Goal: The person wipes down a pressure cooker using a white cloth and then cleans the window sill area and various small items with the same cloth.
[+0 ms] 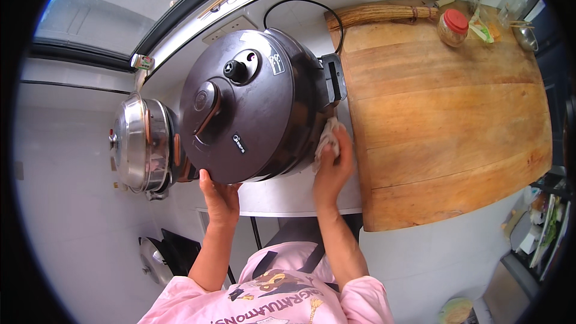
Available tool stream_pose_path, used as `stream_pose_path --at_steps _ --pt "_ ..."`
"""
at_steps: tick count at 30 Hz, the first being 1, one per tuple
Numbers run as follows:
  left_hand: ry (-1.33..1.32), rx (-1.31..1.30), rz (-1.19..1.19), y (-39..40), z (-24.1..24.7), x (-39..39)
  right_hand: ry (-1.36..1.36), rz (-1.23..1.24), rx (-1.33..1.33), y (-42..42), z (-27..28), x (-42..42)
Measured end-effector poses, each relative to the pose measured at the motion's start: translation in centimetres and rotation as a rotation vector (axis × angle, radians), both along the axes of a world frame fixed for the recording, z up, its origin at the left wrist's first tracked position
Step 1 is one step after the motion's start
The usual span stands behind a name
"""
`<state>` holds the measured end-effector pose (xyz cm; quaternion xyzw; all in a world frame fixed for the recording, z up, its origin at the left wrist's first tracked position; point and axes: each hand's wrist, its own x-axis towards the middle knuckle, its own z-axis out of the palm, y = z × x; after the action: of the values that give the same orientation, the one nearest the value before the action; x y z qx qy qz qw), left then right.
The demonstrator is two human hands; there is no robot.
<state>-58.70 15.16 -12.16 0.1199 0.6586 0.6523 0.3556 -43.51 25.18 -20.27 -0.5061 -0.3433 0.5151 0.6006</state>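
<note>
A large dark electric pressure cooker stands in front of me on a white counter, its round lid facing up. My left hand rests at the cooker's near left edge, thumb on the lid rim and fingers below it, partly hidden. In my right hand is a crumpled pale cloth, pressed against the cooker's right side just below the black side handle. The lid carries a knob-like pressure valve and a raised handle.
A wooden board lies right of the cooker, bearing a straw brush and a red-lidded jar. At left stands a steel pot with a lid. The cooker's black cord loops behind, near a wall socket.
</note>
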Motion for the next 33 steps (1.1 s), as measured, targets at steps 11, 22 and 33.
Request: stream_pose_path --at_steps 11,22,33 --pt "0.033 -0.029 -0.023 0.1 0.2 -0.1 -0.137 0.068 0.255 1.5 2.6 0.7" --pt "0.008 0.038 -0.111 -0.8 -0.2 -1.5 -0.304 0.026 0.39 4.5 4.3 1.6" --pt "-0.01 -0.003 -0.104 -0.4 0.5 -1.0 -0.626 0.004 0.557 -2.2 4.9 0.6"
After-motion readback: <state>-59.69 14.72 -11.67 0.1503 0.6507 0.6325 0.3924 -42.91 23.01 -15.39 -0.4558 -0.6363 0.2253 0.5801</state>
